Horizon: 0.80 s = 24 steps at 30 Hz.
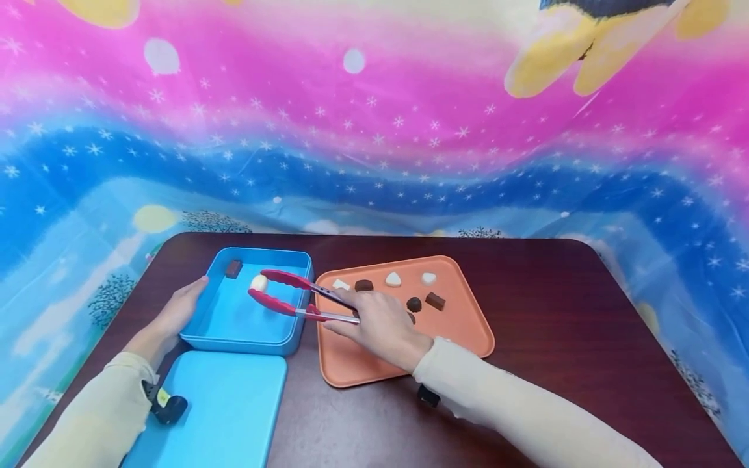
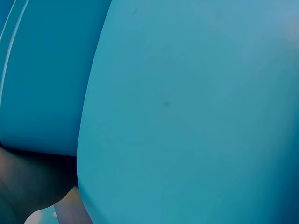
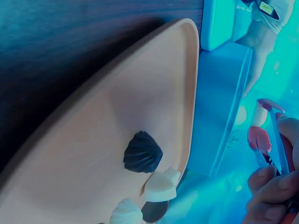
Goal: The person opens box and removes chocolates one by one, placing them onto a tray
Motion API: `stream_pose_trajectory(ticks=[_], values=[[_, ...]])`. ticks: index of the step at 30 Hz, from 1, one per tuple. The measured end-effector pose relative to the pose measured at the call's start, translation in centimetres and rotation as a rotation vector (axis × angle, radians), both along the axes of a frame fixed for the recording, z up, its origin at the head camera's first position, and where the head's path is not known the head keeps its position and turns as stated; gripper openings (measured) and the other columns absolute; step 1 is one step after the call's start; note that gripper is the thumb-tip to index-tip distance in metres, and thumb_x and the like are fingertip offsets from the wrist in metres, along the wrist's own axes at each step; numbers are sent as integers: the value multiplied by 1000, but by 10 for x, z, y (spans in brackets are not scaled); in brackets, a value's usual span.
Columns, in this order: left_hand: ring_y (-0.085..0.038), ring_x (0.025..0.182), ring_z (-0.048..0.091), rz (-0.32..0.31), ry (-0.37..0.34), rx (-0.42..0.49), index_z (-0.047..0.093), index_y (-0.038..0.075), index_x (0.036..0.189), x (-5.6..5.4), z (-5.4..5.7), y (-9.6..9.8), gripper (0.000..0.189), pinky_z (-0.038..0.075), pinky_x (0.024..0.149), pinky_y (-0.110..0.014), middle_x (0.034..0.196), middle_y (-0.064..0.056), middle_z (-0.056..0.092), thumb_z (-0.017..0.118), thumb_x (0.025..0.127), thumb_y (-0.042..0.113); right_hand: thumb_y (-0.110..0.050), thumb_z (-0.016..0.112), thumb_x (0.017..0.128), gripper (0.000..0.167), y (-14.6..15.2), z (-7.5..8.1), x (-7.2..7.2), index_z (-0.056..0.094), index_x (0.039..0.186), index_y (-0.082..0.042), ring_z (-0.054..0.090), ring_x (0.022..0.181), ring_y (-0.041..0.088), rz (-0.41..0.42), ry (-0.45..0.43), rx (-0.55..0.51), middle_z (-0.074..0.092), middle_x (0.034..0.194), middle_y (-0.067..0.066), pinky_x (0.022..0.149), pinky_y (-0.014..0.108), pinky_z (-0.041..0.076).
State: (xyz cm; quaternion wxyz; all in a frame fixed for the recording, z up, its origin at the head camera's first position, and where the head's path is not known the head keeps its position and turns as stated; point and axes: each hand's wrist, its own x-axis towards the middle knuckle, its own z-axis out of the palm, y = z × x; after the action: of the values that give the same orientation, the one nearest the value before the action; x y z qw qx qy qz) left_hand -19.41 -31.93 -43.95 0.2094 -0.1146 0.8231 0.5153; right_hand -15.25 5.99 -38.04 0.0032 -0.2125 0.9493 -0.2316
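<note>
My right hand (image 1: 383, 325) grips a pair of tongs (image 1: 313, 314) with red scalloped tips. Between those tips sits a small whitish piece (image 1: 259, 283), held over the open blue box (image 1: 300, 341). One dark brown block-shaped piece (image 1: 233, 269) lies inside the box near its far left corner. My left hand (image 1: 178, 311) rests along the box's left wall, its fingers extended. In the left wrist view, part of that hand (image 2: 32, 186) shows at the lower left beside the box.
An orange tray (image 1: 368, 374) right of the box carries several brown and white pieces, including a white triangular one (image 1: 393, 279) and a brown block (image 1: 435, 301). My right hand covers part of it. The flat blue lid (image 1: 228, 403) lies in front of the box on the dark table (image 1: 538, 312).
</note>
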Motion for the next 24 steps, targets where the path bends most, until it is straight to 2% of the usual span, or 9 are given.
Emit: stream_pose_trajectory(ticks=[8,16,19,24], values=[[-57,152,-4,-8,14,0,-13,6,160,-1,1,2,86,8,119,-77,167,-29,-10,13,104,65,-55,75,86,62,18,2,9,64,139,-25,37,48,9,-21,39,-44,45,57,-7,42,23,28],[-57,152,-5,-10,4,10,-14,6,160,-1,1,0,86,8,119,-76,167,-29,-10,12,103,66,-56,74,87,61,42,4,21,62,140,-28,33,47,5,-22,19,-55,44,56,-10,44,21,28],[-57,152,-5,-4,4,9,-14,5,159,-2,1,-1,88,7,119,-76,167,-29,-10,12,103,67,-57,73,86,62,52,3,26,62,140,-30,36,49,4,-36,12,-54,51,59,-12,44,20,30],[-57,152,-5,-4,1,8,-14,5,159,-1,1,1,87,8,118,-77,167,-29,-11,13,103,66,-56,75,85,63,70,-2,35,64,139,-25,31,49,2,-39,26,-57,51,60,-12,44,19,26]])
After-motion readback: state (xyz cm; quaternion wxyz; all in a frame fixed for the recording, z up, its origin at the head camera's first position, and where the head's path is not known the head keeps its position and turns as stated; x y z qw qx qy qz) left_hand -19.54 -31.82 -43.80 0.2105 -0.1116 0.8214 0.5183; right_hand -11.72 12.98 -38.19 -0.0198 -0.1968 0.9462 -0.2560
